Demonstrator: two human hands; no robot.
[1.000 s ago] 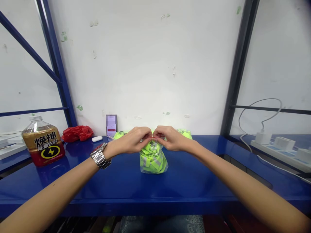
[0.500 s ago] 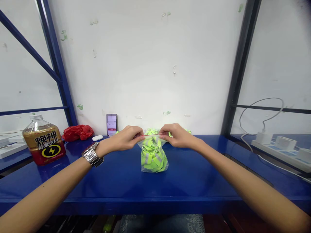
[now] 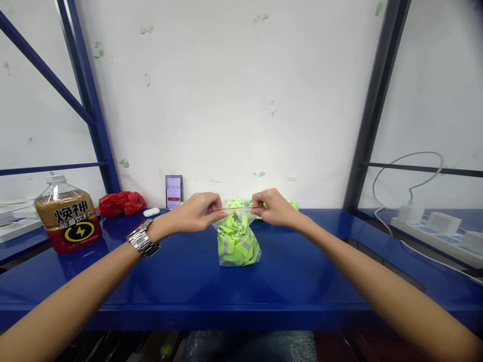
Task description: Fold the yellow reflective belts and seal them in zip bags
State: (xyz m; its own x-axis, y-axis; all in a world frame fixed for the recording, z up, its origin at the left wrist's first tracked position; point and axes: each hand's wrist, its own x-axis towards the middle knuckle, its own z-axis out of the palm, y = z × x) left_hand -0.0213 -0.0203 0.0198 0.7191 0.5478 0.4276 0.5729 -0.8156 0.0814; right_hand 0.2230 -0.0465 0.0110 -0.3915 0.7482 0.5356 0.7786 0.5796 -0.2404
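A clear zip bag (image 3: 239, 247) stands upright on the blue table, filled with bunched neon-yellow fabric that has grey reflective strips. Its top edge carries a thin red line and is stretched level between my two hands. My left hand (image 3: 204, 212), with a metal watch (image 3: 143, 238) on its wrist, pinches the left end of that edge. At the right end, my right hand (image 3: 272, 207) pinches the same edge between thumb and fingers. More neon-yellow material (image 3: 293, 204) lies behind the bag, partly hidden by my hands.
On the left are a large drink bottle (image 3: 68, 216), a red plastic bag (image 3: 121, 203) and a white earphone case (image 3: 151, 212). A phone (image 3: 174, 192) leans against the wall. To the right sit a power strip (image 3: 437, 239) with cables and a dark flat object (image 3: 385, 264).
The bag's top edge now shows as a straighter, more open line between my hands. My right hand has shifted slightly; both hands keep their pinch. The view has tilted a little.
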